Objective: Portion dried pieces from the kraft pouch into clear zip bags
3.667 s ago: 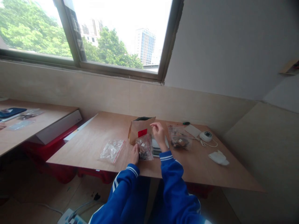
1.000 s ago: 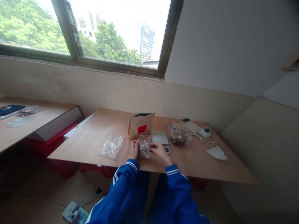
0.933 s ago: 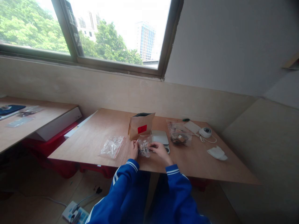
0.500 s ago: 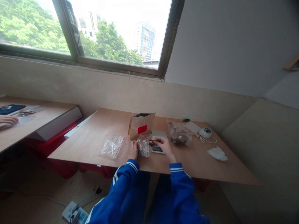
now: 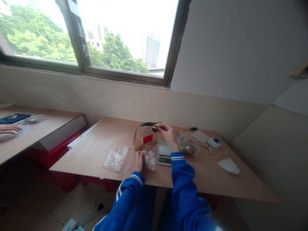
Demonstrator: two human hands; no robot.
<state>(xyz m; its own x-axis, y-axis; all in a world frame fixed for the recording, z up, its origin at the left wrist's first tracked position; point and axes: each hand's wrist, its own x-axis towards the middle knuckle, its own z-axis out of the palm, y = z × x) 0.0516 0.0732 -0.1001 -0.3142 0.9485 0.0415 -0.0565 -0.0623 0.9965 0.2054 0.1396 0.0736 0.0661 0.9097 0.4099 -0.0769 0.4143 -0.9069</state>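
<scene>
My right hand (image 5: 169, 136) is raised by the mouth of a brown paper bag (image 5: 139, 138), pinching a small brown piece (image 5: 154, 128) whose kind I cannot make out. The bag stands upright with its top open and bears a red label (image 5: 148, 139). My left hand (image 5: 139, 161) is closed at the left edge of a clear zip bag (image 5: 150, 158), which lies in front of the paper bag. Small contents inside the clear bag are too blurred to name. Below my right wrist sits a small white scale (image 5: 165, 149) with a dark display.
Left of my hands lies another clear plastic bag (image 5: 117, 158). To the right are a zip bag with brown pieces (image 5: 190, 149), a white dome camera (image 5: 214, 142) with its cable, and crumpled white tissue (image 5: 228, 165). Another person's hand (image 5: 9, 129) rests on the neighbouring table.
My right hand has lifted the brown piece from over the scale up to the paper bag's mouth. My left hand stays by the clear zip bag. The view has tilted slightly upward.
</scene>
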